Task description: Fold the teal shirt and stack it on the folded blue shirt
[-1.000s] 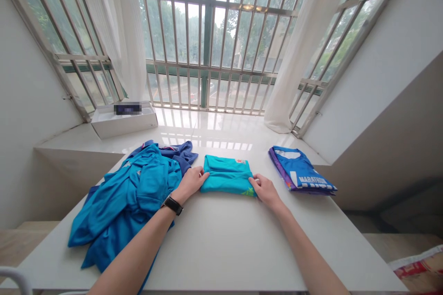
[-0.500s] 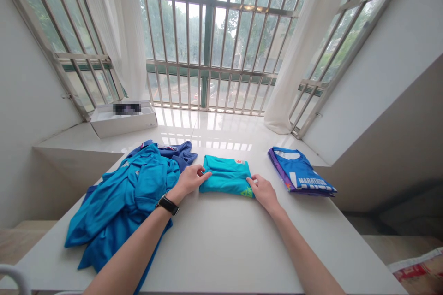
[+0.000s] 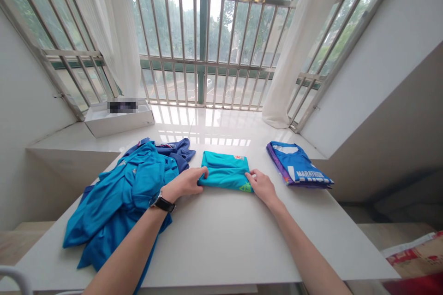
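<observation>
A turquoise shirt point(image 3: 224, 171), folded into a small rectangle, lies on the white table in the middle of the head view. A red mark shows at its top right and a green print at its lower right corner. My left hand point(image 3: 188, 181), with a black watch on the wrist, grips the shirt's left edge between thumb and fingers. At the opposite edge, my right hand point(image 3: 262, 187) pinches the cloth near the green print. Both hands' fingers are partly hidden by the cloth or by each other.
Left of my hands lies a loose heap of blue-teal clothes point(image 3: 128, 193) with navy cloth behind. Folded shirts point(image 3: 299, 166), the top one blue and lettered MARATHON, are stacked at right. A white box point(image 3: 119, 124) stands on the sill before the barred window.
My left hand has gone from resting its thumb on top of the shirt to gripping its left edge, lower down. My right hand stays at the right edge. The view has shifted slightly.
</observation>
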Available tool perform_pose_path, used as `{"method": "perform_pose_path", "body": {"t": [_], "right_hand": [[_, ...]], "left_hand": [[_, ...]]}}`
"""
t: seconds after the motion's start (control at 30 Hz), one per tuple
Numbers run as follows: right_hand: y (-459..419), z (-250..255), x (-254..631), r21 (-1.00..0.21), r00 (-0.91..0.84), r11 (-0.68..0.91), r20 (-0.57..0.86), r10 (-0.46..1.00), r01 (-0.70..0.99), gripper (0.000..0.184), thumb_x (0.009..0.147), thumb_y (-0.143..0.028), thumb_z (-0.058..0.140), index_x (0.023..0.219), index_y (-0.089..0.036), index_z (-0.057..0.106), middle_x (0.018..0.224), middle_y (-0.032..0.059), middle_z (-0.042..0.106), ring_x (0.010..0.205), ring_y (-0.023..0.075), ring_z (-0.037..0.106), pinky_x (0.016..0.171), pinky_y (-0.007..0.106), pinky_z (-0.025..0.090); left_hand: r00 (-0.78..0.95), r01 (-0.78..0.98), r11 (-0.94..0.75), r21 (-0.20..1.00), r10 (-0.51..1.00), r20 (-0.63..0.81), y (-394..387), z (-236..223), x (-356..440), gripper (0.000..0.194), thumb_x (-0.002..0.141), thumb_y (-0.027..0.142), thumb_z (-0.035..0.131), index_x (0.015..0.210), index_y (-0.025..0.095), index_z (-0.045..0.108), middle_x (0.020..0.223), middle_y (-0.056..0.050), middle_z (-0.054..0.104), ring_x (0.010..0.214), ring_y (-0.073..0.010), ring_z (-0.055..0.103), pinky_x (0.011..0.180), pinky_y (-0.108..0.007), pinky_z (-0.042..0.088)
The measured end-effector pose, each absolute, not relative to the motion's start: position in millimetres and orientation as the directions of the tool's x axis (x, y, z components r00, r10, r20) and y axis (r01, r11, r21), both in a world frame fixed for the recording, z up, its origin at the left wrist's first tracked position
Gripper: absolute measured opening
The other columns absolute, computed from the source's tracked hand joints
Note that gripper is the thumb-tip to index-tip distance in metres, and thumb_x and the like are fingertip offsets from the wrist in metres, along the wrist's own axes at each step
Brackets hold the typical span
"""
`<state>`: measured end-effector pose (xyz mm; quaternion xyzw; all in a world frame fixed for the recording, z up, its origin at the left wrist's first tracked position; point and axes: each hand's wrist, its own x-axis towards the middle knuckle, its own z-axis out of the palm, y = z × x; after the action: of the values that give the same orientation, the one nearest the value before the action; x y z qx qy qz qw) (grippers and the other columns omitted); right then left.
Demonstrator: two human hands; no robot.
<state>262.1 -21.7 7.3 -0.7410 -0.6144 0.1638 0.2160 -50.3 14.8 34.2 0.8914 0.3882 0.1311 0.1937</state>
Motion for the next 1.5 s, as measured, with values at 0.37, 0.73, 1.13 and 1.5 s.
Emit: {"method": "perform_pose_path", "body": {"t": [0.37, 0.73, 1.13, 1.5], "right_hand": [[-28, 9, 257, -0.518, 0.200, -0.130, 0.082, 0.976, 0.846, 0.026, 0.091, -0.048, 0.051, 0.091, -0.023, 0.059, 0.070, 0.0006, 0.067, 0.068, 0.0189, 0.063, 0.056, 0.026, 0.034], [-19, -9, 274, -0.357, -0.210, 0.351, 0.378, 0.902, 0.866, 0.042, 0.090, -0.030, 0.046, 0.129, -0.019, 0.056, 0.145, 0.0124, 0.050, 0.137, 0.0300, 0.038, 0.111, 0.050, 0.034], [-44, 27, 258, -0.498, -0.211, 0.266, 0.165, 0.964, 0.825, 0.042, 0.094, -0.053, 0.046, 0.120, -0.025, 0.063, 0.107, 0.0071, 0.070, 0.093, 0.0234, 0.065, 0.084, 0.035, 0.049], [-20, 2, 268, -0.587, -0.151, 0.276, 0.253, 0.956, 0.762, 0.049, 0.098, -0.055, 0.032, 0.117, -0.022, 0.063, 0.124, 0.0113, 0.064, 0.118, 0.0267, 0.055, 0.105, 0.044, 0.039]], "left_hand": [[0.550, 0.607, -0.395, 0.689, 0.835, -0.005, 24, 36, -62, 0.040, 0.075, 0.047, 0.067, 0.106, 0.021, 0.063, 0.083, -0.001, 0.064, 0.070, -0.0174, 0.062, 0.061, -0.025, 0.047], [0.394, 0.749, -0.388, 0.537, 0.913, 0.110, 27, 22, -53, 0.026, 0.083, 0.029, 0.059, 0.109, 0.023, 0.056, 0.083, 0.000, 0.069, 0.072, -0.0176, 0.066, 0.060, -0.024, 0.043], [0.452, 0.791, -0.527, 0.311, 0.846, 0.284, -3, 38, -16, 0.031, 0.100, 0.044, 0.041, 0.106, 0.026, 0.065, 0.102, -0.006, 0.065, 0.092, -0.0210, 0.062, 0.073, -0.027, 0.044], [0.508, 0.785, -0.577, 0.224, 0.808, 0.299, -3, 31, -14, 0.034, 0.101, 0.042, 0.039, 0.109, 0.025, 0.068, 0.107, -0.009, 0.063, 0.096, -0.0250, 0.056, 0.085, -0.035, 0.045]]}}
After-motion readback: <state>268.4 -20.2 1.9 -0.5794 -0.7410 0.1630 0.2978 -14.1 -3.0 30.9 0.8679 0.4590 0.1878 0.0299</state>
